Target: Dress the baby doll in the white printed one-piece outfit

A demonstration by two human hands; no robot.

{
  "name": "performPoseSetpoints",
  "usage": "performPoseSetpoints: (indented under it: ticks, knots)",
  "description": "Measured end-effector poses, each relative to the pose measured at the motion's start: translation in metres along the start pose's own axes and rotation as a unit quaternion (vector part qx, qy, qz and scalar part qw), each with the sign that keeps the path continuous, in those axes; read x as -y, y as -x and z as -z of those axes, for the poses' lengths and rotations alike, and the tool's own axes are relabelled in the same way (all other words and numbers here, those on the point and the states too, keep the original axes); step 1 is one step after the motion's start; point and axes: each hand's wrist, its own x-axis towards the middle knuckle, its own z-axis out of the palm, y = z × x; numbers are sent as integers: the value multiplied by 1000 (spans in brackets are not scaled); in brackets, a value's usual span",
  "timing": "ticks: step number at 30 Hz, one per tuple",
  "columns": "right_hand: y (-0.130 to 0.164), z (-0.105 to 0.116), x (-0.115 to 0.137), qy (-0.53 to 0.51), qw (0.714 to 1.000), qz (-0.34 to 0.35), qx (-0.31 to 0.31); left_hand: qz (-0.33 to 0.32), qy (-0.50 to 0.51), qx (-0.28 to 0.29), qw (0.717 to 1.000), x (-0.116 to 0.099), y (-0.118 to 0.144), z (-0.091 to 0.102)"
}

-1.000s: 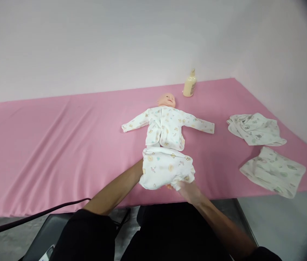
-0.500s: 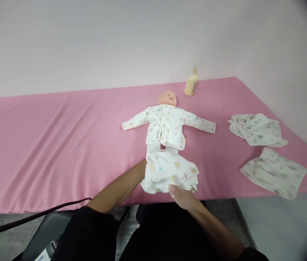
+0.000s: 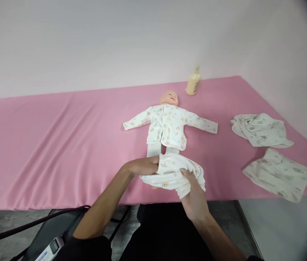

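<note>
A baby doll (image 3: 169,97) lies on its back on the pink cloth, wearing a white printed jacket (image 3: 171,127) with both sleeves spread. Below the jacket hem, the white-covered upper legs (image 3: 154,149) show. Bunched white printed baby pants (image 3: 169,178) hide most of the lower legs; a little of a foot peeks out beneath. My left hand (image 3: 144,166) reaches into an opening of the pants from the left, its fingers hidden in the fabric. On the right side, my right hand (image 3: 194,195) is closed on the pants, thumb on top of the gathered cloth.
A pump bottle (image 3: 193,84) of pale yellow liquid stands behind the doll near the wall. Two crumpled white printed cloths (image 3: 262,129) lie at the right; the nearer cloth (image 3: 281,174) reaches the table edge. A dark chair (image 3: 45,228) and a cable are at lower left.
My left hand has come back toward the left, out from beneath the pants, and its wrist now shows. My right hand has moved right and up, and the pants are more bunched.
</note>
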Motion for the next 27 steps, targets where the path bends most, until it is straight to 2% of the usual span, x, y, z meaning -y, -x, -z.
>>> performPoseSetpoints:
  ticks: [2,5,8,11,13,16,18,20,23,25,27]
  knots:
    - [1,3,3,-14,1000,-22,-3,-22,-6,-11,1000,-2,15,-5]
    - [2,6,3,-50,995,-78,29,-69,-41,-113,990,-3,33,-21]
    - [2,4,1,-64,987,-133,64,-120,-119,-178,969,-3,38,-42]
    - [3,-1,0,-47,982,-158,92,-149,-194,-218,945,-3,37,-54]
    - [3,-5,-1,-37,980,-163,103,-137,-203,-225,943,-5,34,-53]
    - [4,-9,-2,-33,984,-152,82,-102,-152,-212,960,-11,25,-37]
    - [7,-9,-5,-28,988,-141,56,-67,-135,-195,969,-17,13,-23]
    - [12,-9,-8,-17,991,-128,46,-20,-172,-183,968,-22,-4,-14]
    - [20,-11,-15,2,994,-89,66,28,-284,-206,936,-28,-29,-16]
    - [25,-12,-19,9,995,-57,85,47,-333,-236,912,-32,-40,-26]
    - [27,-12,-23,13,995,-29,95,62,-348,-250,901,-34,-47,-38]
